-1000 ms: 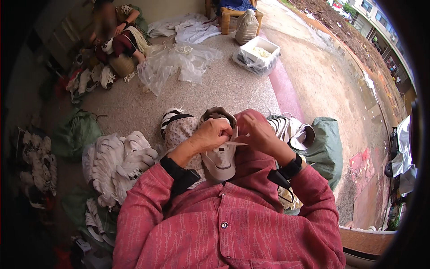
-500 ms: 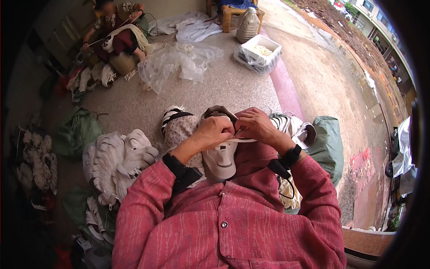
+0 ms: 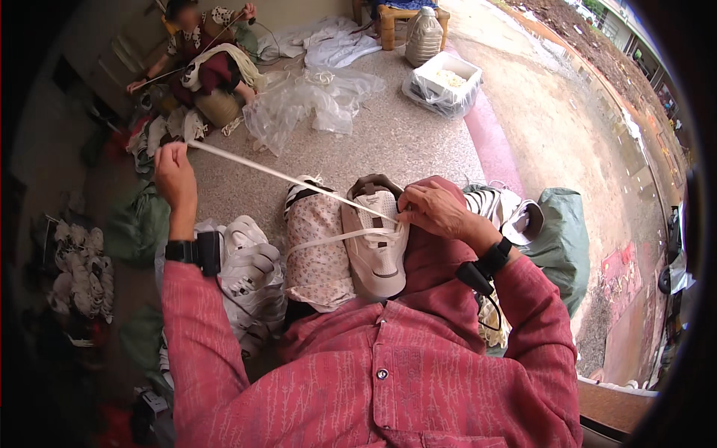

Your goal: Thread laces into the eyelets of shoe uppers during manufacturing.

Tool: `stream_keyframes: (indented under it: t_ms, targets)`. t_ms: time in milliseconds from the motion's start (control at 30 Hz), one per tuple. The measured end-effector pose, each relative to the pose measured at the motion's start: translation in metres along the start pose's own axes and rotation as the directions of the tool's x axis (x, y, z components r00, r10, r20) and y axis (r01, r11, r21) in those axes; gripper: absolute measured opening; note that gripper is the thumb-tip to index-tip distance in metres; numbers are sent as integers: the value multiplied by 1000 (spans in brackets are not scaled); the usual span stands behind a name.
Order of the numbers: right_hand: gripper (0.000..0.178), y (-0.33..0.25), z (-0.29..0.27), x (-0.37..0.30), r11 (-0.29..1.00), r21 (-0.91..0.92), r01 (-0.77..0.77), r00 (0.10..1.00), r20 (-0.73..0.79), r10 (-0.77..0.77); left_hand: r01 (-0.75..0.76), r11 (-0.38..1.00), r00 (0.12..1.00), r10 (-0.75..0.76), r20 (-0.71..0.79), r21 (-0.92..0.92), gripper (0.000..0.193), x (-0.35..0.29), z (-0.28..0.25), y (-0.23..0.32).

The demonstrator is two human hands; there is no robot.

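Observation:
A white and beige sneaker (image 3: 379, 272) lies on my lap, its toe toward me and its dark-lined opening facing away. My left hand (image 3: 175, 178) is raised at the far left, closed on a flat white shoelace (image 3: 272, 173) that stretches taut across to the sneaker's eyelets. My right hand (image 3: 439, 210) pinches the right edge of the sneaker's eyelets, where the lace comes out; its fingertips are partly hidden. The lace's other end lies loosely over the floral cloth (image 3: 320, 272) on my left leg.
White shoes (image 3: 254, 257) are heaped at my left, beside a green sack (image 3: 138, 224). Striped shoes (image 3: 515, 213) and another green sack (image 3: 564, 239) stand at my right. Ahead are plastic sheeting (image 3: 321, 101), a white tub (image 3: 448, 78) and a seated person (image 3: 205, 63).
My left hand has swung from the sneaker out to the far left, drawing the shoelace into a long straight line. My right hand has stayed at the eyelets. The view has shifted slightly.

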State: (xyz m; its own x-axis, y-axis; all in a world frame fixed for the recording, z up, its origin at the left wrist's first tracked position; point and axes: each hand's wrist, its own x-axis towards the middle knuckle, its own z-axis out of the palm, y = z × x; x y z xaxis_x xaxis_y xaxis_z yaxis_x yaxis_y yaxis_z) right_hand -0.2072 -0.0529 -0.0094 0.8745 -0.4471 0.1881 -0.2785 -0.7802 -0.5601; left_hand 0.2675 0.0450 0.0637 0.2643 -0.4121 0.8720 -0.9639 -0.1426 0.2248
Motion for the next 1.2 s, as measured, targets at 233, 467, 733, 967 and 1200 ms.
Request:
stream_keyframes:
  t_ms: [233,467,733,967,1200]
  targets:
    - [13,-10,1,-8,993,113,30,973,-231,-3,790,500,508,-208,836,-355,10,-115,-29,87]
    - [9,-31,18,-16,988,-11,152,979,-134,-152,889,451,-286,418,862,77,26,-150,-61,174]
    - [11,-18,-2,1,953,300,40,998,32,-52,975,-154,-105,310,945,159,47,-164,-47,183]
    - [14,-35,-6,23,967,-237,95,994,-37,-107,875,-484,98,219,971,21,37,-164,-31,176]
    - [9,-15,17,22,986,-165,15,1000,-7,-17,848,-529,149,163,975,-41,30,-163,-17,170]
